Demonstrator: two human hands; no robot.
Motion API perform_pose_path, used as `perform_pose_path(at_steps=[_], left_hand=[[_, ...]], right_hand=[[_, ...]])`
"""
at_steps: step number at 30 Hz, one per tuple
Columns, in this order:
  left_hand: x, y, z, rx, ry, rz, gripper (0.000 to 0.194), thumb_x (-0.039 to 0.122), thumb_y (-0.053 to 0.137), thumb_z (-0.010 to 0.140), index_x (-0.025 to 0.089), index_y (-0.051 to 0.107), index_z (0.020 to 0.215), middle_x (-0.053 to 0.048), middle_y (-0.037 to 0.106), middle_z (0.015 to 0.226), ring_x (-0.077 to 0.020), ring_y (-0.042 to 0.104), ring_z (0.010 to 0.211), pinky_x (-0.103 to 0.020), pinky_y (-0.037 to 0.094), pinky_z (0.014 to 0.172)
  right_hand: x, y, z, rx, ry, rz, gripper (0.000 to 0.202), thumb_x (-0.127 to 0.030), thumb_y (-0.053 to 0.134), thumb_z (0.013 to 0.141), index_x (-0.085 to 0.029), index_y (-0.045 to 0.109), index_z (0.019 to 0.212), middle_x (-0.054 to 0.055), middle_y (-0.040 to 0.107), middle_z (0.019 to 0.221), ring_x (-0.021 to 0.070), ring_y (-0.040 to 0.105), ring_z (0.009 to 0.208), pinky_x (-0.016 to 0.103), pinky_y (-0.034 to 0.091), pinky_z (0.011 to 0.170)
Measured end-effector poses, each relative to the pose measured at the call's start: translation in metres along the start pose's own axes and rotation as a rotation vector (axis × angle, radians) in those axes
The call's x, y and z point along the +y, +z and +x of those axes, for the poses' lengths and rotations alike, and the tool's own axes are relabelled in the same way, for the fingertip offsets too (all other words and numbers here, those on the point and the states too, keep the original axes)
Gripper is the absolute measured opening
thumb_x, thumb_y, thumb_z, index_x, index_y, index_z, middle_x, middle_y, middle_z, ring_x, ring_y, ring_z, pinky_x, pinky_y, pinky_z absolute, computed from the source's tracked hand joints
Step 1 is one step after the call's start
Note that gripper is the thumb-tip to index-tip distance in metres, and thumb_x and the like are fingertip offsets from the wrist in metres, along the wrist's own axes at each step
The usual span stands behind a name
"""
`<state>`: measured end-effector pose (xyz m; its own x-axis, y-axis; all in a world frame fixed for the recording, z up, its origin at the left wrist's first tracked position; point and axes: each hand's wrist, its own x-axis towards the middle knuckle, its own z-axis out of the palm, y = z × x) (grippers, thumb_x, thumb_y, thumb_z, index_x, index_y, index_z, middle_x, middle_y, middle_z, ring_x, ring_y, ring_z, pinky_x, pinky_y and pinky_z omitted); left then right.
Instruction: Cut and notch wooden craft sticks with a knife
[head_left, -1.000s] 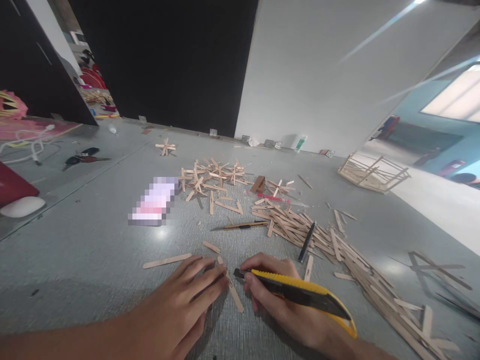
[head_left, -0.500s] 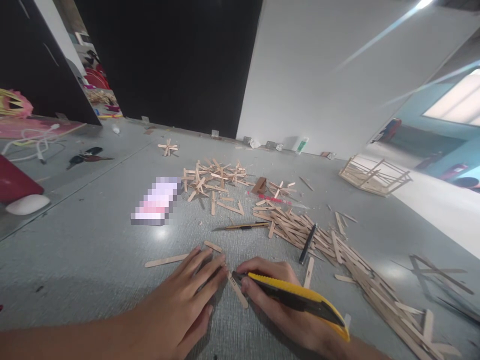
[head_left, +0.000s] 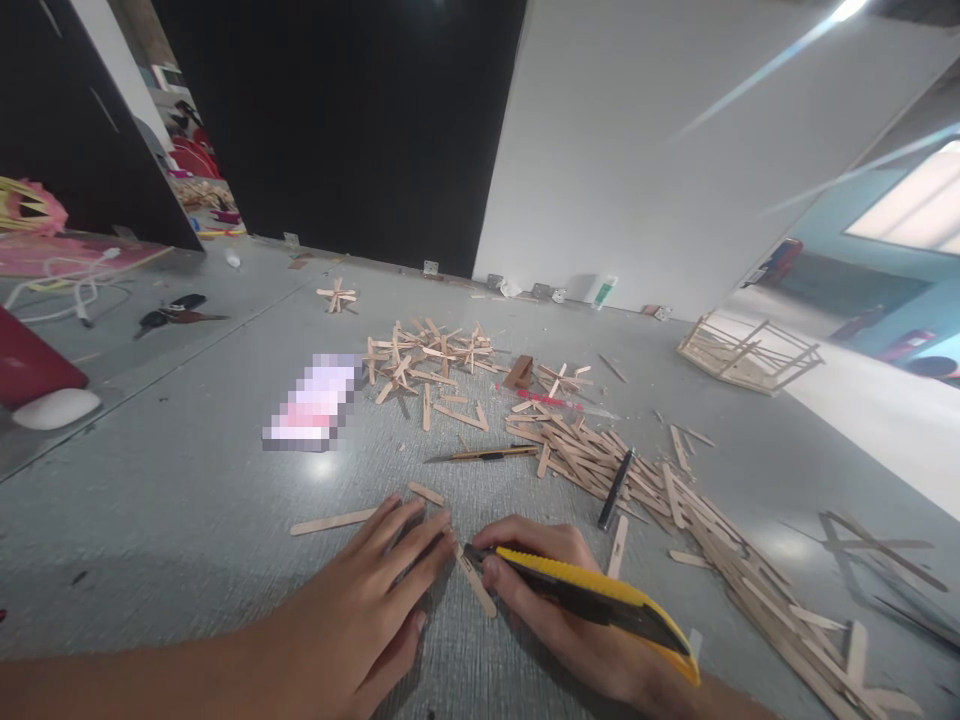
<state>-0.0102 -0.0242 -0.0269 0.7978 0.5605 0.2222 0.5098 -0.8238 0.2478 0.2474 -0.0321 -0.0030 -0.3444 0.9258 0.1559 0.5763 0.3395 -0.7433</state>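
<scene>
My right hand (head_left: 555, 590) is wrapped around a yellow and black utility knife (head_left: 600, 595). Its tip points left, touching or just over a short wooden craft stick (head_left: 480, 588) lying between my hands. My left hand (head_left: 382, 590) rests on the table with its fingers stretched out, fingertips at the stick's upper end. What lies under those fingertips is hidden. Beside them are a longer craft stick (head_left: 330, 522), partly covered by the fingers, and a short cut piece (head_left: 426, 493).
Ahead lie a slim craft knife (head_left: 491, 453), joined stick pieces (head_left: 427, 350) and a blurred-out phone (head_left: 311, 400). A pile of craft sticks (head_left: 585, 455) with a dark pen-like tool (head_left: 616, 490) spreads rightward. A stick frame model (head_left: 750, 352) stands far right.
A small wood sliver now lies on the table just beyond the slim craft knife, where none showed before. Both hands and the utility knife stay almost in place.
</scene>
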Motion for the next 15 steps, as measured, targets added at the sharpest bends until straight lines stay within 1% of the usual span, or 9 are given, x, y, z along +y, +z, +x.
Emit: perform_pose_path(at_steps=[2, 5, 10, 15], left_hand=[[-0.0003, 0.0004, -0.0002, 0.003, -0.002, -0.017, 0.07, 0.015, 0.05, 0.099, 0.022, 0.025, 0.163, -0.007, 0.042, 0.162, -0.0308, 0.034, 0.151, -0.055, 0.03, 0.125], [-0.0005, 0.0004, -0.0004, -0.004, -0.005, -0.017, 0.07, 0.016, 0.051, 0.098, 0.021, 0.025, 0.163, -0.007, 0.039, 0.163, -0.0317, 0.031, 0.152, -0.056, 0.03, 0.124], [0.0, -0.0008, 0.0003, -0.017, 0.0, 0.007, 0.071, 0.014, 0.052, 0.096, 0.02, 0.028, 0.162, -0.008, 0.04, 0.163, -0.033, 0.035, 0.15, -0.057, 0.034, 0.122], [-0.0007, 0.0001, -0.0015, -0.008, -0.005, 0.0, 0.071, 0.014, 0.051, 0.097, 0.021, 0.027, 0.163, -0.007, 0.038, 0.164, -0.0324, 0.031, 0.152, -0.056, 0.031, 0.124]], right_hand=[[0.0006, 0.0008, -0.0001, -0.008, -0.004, -0.005, 0.02, -0.035, 0.054, 0.1, -0.027, 0.073, 0.1, -0.002, 0.075, 0.082, 0.0164, 0.069, 0.076, 0.028, 0.053, 0.074], [0.0013, 0.0014, -0.0006, -0.005, -0.009, 0.0, 0.019, -0.034, 0.055, 0.1, -0.027, 0.073, 0.1, -0.003, 0.075, 0.081, 0.0153, 0.069, 0.075, 0.027, 0.052, 0.074], [0.0014, 0.0017, -0.0008, -0.024, -0.002, 0.033, 0.018, -0.032, 0.056, 0.1, -0.025, 0.072, 0.098, -0.003, 0.073, 0.078, 0.0141, 0.067, 0.071, 0.025, 0.051, 0.07], [0.0024, 0.0023, -0.0007, -0.03, -0.026, 0.051, 0.016, -0.031, 0.056, 0.101, -0.024, 0.071, 0.1, -0.003, 0.072, 0.079, 0.013, 0.067, 0.072, 0.024, 0.05, 0.07]])
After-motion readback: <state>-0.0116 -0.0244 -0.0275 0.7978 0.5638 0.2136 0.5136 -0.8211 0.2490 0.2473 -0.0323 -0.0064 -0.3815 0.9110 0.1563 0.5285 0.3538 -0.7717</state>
